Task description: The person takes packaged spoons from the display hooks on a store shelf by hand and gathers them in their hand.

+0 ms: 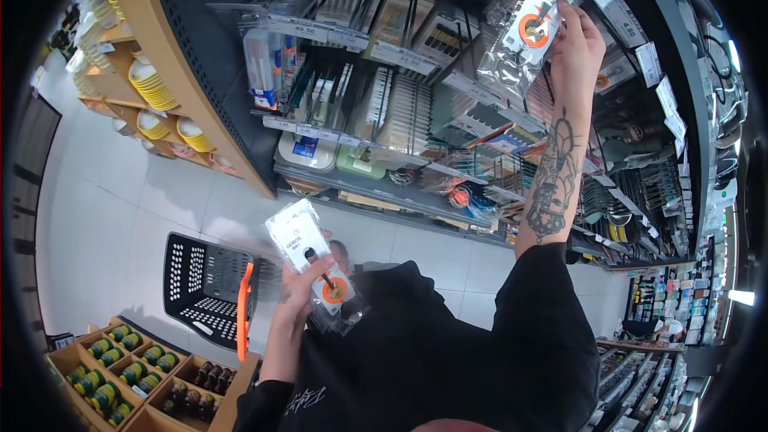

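Observation:
My right hand is raised at the upper right, its fingers closed on the edge of a clear plastic package with a white card and an orange ring print. That package is in front of the shelf's hanging goods. Lower down, near my body, my left hand grips a few similar packages; a white card sticks up above the thumb, and an orange print shows below it. The exact number of packages in my left hand cannot be made out.
A dark shelf rack with price strips holds many packaged goods. On the floor at lower left stands a black basket with an orange handle. A wooden bin of jars is at bottom left, and yellow-rimmed bowls sit on a wooden rack.

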{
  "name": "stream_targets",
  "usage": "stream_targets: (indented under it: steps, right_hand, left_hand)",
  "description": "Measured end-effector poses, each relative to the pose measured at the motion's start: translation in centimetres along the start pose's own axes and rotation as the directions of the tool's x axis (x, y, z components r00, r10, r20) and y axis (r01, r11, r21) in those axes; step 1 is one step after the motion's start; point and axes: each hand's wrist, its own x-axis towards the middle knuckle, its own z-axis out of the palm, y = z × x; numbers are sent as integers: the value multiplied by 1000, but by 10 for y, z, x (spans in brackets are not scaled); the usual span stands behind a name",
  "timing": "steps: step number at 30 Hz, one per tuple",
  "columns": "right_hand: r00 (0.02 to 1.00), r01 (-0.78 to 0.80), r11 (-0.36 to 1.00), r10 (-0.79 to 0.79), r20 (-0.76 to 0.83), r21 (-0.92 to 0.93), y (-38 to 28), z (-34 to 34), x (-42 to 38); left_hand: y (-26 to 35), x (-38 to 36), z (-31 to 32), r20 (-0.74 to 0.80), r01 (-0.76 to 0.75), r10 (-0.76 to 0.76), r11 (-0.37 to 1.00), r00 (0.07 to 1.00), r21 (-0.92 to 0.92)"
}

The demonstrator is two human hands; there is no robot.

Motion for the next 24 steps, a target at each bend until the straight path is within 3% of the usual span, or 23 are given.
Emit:
stream_targets:
  steps: [13,17,19,22,24]
  right_hand:
    - [999,-31,996,29,-26,-81,-13,13,-6]
    - [1000,-22,996,21,-6,-82,3,8,7]
    - [996,-41,996,34,-81,-76,21,4,21]
    - [997,-69,976,59,-58,-206,55,-2,61]
    - [999,35,842,-45,-6,-538,84,-8,105]
  left_hand:
    - [-14,9,-1,81,18,-8,992,997,-126]
    - [-25,11,-13,19,3,-1,996,1000,-90]
    - [-30,15,-17,4,-10,11,995,1000,-102]
    - [-32,19,-18,-2,-18,17,987,1000,-158]
    - [-31,19,-14,-18,9,-13,984,1000,-178]
